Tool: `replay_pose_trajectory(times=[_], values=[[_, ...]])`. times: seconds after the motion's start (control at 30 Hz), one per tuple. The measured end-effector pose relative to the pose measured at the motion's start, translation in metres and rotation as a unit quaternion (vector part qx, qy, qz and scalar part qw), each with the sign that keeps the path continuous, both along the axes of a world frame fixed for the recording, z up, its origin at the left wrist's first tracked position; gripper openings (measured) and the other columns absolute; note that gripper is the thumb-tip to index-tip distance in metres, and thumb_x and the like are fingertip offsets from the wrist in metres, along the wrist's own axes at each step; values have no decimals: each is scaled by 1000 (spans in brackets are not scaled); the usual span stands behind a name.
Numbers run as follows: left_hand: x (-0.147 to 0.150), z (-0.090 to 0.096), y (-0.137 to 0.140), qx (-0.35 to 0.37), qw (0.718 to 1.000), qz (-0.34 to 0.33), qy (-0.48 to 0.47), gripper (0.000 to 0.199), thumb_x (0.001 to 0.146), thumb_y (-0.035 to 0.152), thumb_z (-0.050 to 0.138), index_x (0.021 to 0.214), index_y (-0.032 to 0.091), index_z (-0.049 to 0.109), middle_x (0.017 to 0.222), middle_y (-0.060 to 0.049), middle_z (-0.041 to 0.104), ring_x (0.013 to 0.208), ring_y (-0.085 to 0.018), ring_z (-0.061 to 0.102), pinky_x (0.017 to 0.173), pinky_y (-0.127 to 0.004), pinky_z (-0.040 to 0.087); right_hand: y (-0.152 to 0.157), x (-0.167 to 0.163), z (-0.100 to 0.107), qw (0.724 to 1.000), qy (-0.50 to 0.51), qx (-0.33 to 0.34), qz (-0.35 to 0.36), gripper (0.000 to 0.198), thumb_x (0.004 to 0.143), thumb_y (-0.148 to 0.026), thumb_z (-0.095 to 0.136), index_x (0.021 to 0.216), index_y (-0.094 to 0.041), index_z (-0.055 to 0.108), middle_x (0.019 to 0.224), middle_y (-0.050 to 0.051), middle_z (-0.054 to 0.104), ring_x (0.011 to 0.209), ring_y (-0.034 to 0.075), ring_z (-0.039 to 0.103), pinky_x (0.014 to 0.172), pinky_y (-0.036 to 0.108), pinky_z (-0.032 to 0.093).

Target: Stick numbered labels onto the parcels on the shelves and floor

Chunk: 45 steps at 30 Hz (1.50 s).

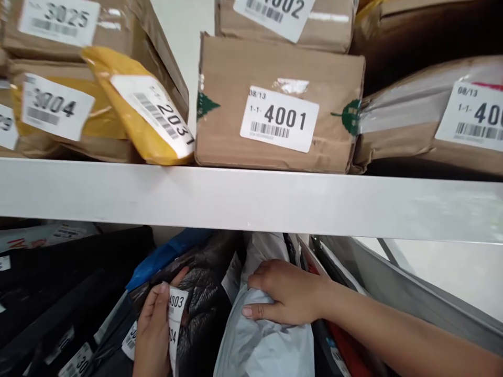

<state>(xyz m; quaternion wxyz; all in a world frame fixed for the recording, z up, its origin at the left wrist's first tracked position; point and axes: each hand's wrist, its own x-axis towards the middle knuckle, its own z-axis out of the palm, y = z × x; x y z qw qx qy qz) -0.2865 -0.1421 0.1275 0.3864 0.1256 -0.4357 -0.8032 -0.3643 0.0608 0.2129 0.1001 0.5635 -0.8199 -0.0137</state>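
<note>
Below the shelf edge, my left hand (152, 327) pinches a strip of printed labels (175, 319); "4003" and part of a number ending in "04" can be read on it. Right beside that hand is a black padded parcel bag (202, 293). My right hand (285, 293) is wrapped over the upper part of a pale grey plastic mailer (263, 345), its thumb on the near face and the other fingers curled over the far side. A white label (232, 277) sits between the black bag and the pale mailer, partly hidden.
A white shelf beam (251, 201) crosses above my hands. Cardboard box 4001 (279, 68) and yellow parcel 2031 (143, 104) stand on it. Dark parcels (58, 298) pack the lower left, a blue bag (168, 256) behind; a grey bin wall (424, 298) rises at right.
</note>
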Motion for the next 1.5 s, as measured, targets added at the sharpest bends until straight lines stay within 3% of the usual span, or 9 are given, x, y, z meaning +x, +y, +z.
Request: replay_pose_trajectory(times=[0.2, 0.63, 0.97, 1.03, 1.1, 1.2, 1.33, 1.43, 1.5], values=[[-5, -10, -9, -11, 1000, -3, -8, 49, 55, 58, 77, 65, 20, 48, 93, 3, 73, 41, -5, 41, 34, -17, 32, 9, -1, -4, 1000, 1, -11, 9, 54, 85, -64, 40, 76, -15, 61, 72, 7, 65, 67, 17, 56, 67, 28, 38], [-16, -15, -10, -39, 996, 57, 51, 45, 53, 51, 79, 61, 20, 46, 91, -1, 75, 37, -5, 34, 35, -22, 33, 17, -5, -5, 999, -13, -24, 37, 51, 84, -63, 44, 74, -16, 60, 69, 6, 62, 66, 16, 54, 71, 27, 41], [-4, -26, -4, -68, 998, 16, -2, 40, 65, 52, 71, 69, 20, 49, 126, 0, 63, 38, -2, 41, 33, -19, 29, 4, -4, -2, 999, -4, -5, 33, 49, 85, -59, 45, 80, -14, 65, 71, 8, 64, 67, 19, 57, 69, 31, 41], [6, -24, 1, -66, 998, 6, -11, 36, 66, 52, 72, 76, 21, 57, 125, -1, 63, 51, -7, 55, 44, -19, 43, -5, -5, 2, 999, -3, 9, 35, 48, 85, -57, 46, 82, -14, 66, 73, 9, 66, 71, 21, 59, 69, 32, 42], [16, -22, 4, -80, 997, 15, -12, 36, 68, 53, 70, 85, 21, 64, 124, -2, 64, 83, -16, 65, 70, -22, 53, -16, -3, 9, 999, -9, 31, 29, 48, 84, -57, 48, 84, -14, 68, 76, 11, 68, 75, 24, 62, 69, 33, 43], [29, -19, 5, -149, 987, 62, -2, 35, 72, 52, 68, 90, 22, 68, 123, -2, 64, 115, -21, 55, 98, -25, 43, -34, 6, 21, 998, -39, 16, 43, 42, 83, -52, 55, 89, -13, 70, 85, 12, 70, 83, 25, 64, 70, 33, 45], [41, -18, 5, -231, 962, 148, 3, 37, 65, 57, 71, 75, 21, 71, 114, -4, 64, 109, -21, 56, 94, -23, 45, -56, 26, 24, 957, -221, -127, 138, 26, 86, -33, 56, 103, -16, 67, 100, 7, 71, 91, 17, 65, 76, 26, 49], [48, -15, 7, -237, 958, 159, -6, 40, 64, 58, 71, 72, 19, 71, 103, -5, 63, 95, -20, 59, 80, -21, 49, -69, 38, 14, 901, -363, -185, 149, 30, 85, -29, 58, 111, -14, 63, 103, 8, 70, 93, 15, 65, 77, 25, 51], [53, -12, 9, -246, 956, 159, -2, 38, 65, 57, 70, 72, 19, 71, 96, -4, 61, 88, -17, 58, 76, -18, 48, -75, 42, 7, 891, -374, -208, 150, 38, 80, -32, 64, 114, -15, 61, 103, 9, 69, 93, 16, 64, 76, 25, 51]])
